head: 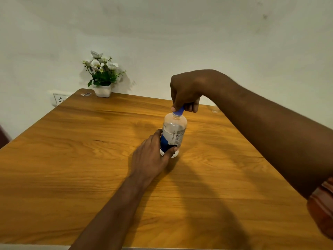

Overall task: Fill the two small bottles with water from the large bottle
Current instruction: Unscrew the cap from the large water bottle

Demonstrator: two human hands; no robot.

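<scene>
A clear plastic bottle (173, 131) with a blue and white label stands upright in the middle of the wooden table (72, 159). My left hand (153, 156) grips its lower body, thumb across the front. From above, my right hand (185, 91) pinches the blue cap (179, 111) with curled fingers. Near the table's far right edge, a small clear object (215, 110) peeks out behind my right forearm; I cannot tell what it is. No other bottle is in view.
A white pot of artificial white flowers (102, 76) stands at the far left corner of the table against the wall. A small wrapper (86, 94) lies beside it. A wall socket (60, 99) sits left of the table.
</scene>
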